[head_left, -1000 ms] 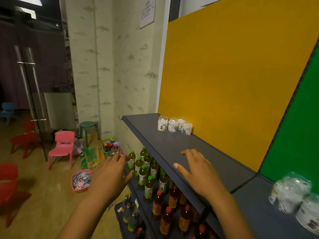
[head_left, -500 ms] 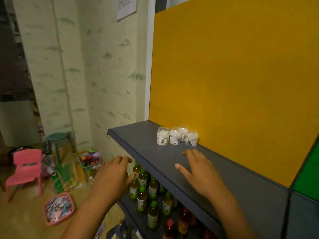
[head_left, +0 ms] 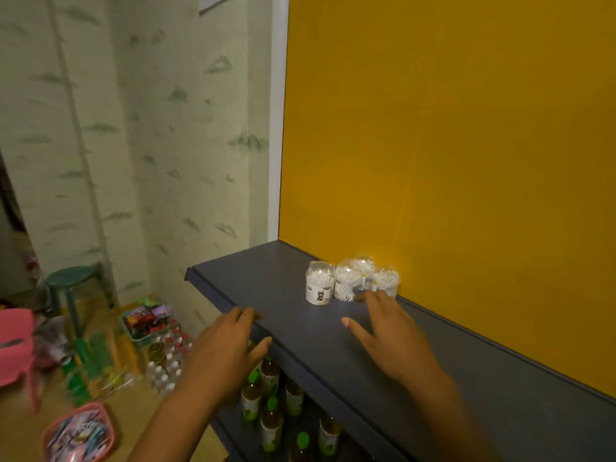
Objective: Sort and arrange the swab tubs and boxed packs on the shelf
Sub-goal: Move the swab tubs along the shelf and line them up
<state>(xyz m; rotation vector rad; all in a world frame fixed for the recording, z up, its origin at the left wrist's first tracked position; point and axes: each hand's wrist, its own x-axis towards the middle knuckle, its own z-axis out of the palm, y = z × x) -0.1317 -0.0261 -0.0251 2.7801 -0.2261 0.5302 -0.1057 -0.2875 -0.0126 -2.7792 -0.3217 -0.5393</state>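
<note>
Pink plastic chair [head_left: 13,348], far left of the shelf [head_left: 300,331], on the floor; cut by the frame edge.

Pink basket [head_left: 80,435] of small printed packets, on the floor below and left of the shelf's front corner.

Green round stool [head_left: 68,278], against the wall, left of the shelf.

Green basket [head_left: 146,320] of bright wrapped goods, on the floor just left of the shelf's end, with small red-capped bottles [head_left: 166,358] massed in front of it.

Left hand [head_left: 223,351]: fingers spread and nearly straight, tips at the shelf's front lip, holding nothing. Judged to be steadying the body or waiting its turn while the other hand reaches.

Green-capped drink bottles [head_left: 266,395]: rows on the tier beneath the shelf, unrelated to the sorting.

Dark grey shelf: top tier, backed by a yellow panel [head_left: 450,161].

Swab tubs [head_left: 350,281]: a tight cluster at the back of the shelf, against the yellow panel; the leftmost, labelled tub stands upright, the others look jumbled, their poses hard to read. Probably awaiting straightening into a row.

Right hand [head_left: 390,335]: flat over the shelf top, fingers extended and splayed, gripping nothing; fingertips just short of, or barely touching, the nearest tubs, which cannot be told. Judged an approach to take a tub.

Boxed packs: none in view.
</note>
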